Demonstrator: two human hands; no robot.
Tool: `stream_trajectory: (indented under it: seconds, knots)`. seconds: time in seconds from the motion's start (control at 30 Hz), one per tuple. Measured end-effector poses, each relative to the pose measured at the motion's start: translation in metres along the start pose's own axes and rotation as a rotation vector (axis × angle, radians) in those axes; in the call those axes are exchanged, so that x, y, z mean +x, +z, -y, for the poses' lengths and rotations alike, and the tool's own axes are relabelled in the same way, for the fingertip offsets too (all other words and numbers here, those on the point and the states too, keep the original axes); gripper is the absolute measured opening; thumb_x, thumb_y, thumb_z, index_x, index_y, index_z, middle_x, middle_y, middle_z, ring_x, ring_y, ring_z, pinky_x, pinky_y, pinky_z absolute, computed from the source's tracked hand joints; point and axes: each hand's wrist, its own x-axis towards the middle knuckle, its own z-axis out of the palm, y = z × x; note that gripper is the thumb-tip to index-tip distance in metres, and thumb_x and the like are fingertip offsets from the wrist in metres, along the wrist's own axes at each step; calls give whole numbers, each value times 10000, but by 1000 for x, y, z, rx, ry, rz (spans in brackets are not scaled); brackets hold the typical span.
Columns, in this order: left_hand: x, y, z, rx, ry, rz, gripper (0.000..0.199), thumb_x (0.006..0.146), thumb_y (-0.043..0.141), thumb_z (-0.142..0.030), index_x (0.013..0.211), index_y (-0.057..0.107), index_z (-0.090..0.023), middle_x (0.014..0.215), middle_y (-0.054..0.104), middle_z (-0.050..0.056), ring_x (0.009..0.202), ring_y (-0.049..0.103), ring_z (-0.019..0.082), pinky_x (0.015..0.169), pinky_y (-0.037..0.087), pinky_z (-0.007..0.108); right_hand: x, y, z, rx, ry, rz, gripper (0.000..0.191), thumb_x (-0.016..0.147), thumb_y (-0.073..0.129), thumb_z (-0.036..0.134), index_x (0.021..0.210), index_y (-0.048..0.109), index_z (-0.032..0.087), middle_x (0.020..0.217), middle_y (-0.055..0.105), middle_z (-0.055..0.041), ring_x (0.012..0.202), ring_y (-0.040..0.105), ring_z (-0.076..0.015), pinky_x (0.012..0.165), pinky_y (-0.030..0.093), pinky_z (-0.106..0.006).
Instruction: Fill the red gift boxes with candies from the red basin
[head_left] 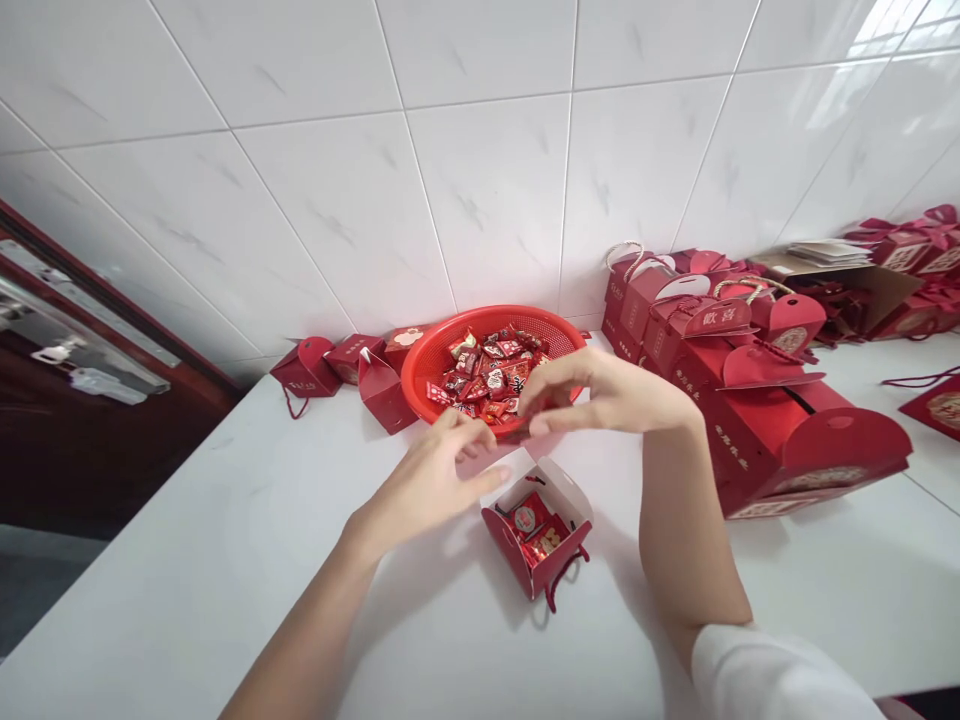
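Open box of sweets: located in front of the basket. Left hand: beside the box, fingers parted. Right hand: over the basket's near edge, fingers curled, grip unclear.

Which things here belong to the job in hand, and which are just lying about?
In the job:
- left hand, beside the open box
- wrapped sweets inside it
- right hand, at the near rim of the red basket of sweets

Apparently lying about:
- small red boxes left of the basket
- larger red boxes to its right
- cardboard carton
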Motion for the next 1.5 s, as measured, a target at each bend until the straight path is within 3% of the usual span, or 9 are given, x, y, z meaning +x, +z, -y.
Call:
stream_trajectory:
  seconds: [0.1,0.2,0.37,0.57,0.73,0.97,1.1,1.27,1.5]
  knots:
    - [-13,-1,-6,19,-34,261,194,831,643,-419,888,685,-238,988,654,38,879,655,225,755,541,330,0,11,12,-147,68,258,131,854,707,236,940,731,140,766,706,-10,654,603,-110,617,436,-225]
    - [-13,-2,-10,-58,-6,403,175,833,605,-309,987,658,-244,1030,670,21,865,647,202,763,509,301,8,26,14,-305,193,349,160,808,738,196,960,721,150,773,712,-9,669,608,-125,608,406,-230]
    - [-12,-2,-7,34,-108,379,86,839,560,-291,850,509,-223,813,602,-21,672,542,161,589,387,267,13,35,17,-485,374,301,211,815,727,205,1020,705,159,862,731,-39,789,629,-179,621,383,-251]
    - [-12,1,-2,-61,-32,293,174,881,476,-230,709,460,-209,668,514,-46,577,455,120,552,347,251,6,33,24,-525,391,262,161,847,712,213,998,699,160,878,714,-41,760,615,-167,616,367,-260]
    - [-8,3,-1,-81,71,129,262,927,456,-217,893,716,-227,925,740,5,856,664,188,747,498,282,-3,30,30,-506,388,231,153,867,700,230,1008,705,168,908,712,-38,761,619,-155,621,373,-257]
    - [-2,5,3,-64,25,65,245,846,645,-304,1051,755,-228,1116,767,31,1028,697,244,879,552,334,-10,38,32,-512,425,295,140,869,677,215,993,736,189,817,703,-25,725,616,-158,610,361,-256]
    - [-1,-2,7,-69,-5,179,518,725,764,-327,1230,700,-230,1264,715,52,1138,662,292,899,563,353,-23,44,26,-602,508,271,268,830,706,246,1089,708,174,930,714,-63,780,633,-199,617,361,-276]
    - [-3,-11,10,-41,25,315,702,657,793,-310,1341,646,-249,1427,610,77,1307,550,346,984,531,396,-47,39,20,-531,584,226,569,828,701,543,1248,634,165,1079,697,-108,932,646,-258,718,427,-309]
    - [-5,-10,5,-64,168,413,426,733,717,-252,1154,747,-307,1394,622,31,1247,587,294,996,496,367,-42,51,15,-627,653,197,421,780,778,478,1013,613,168,992,689,-90,898,632,-266,667,372,-295]
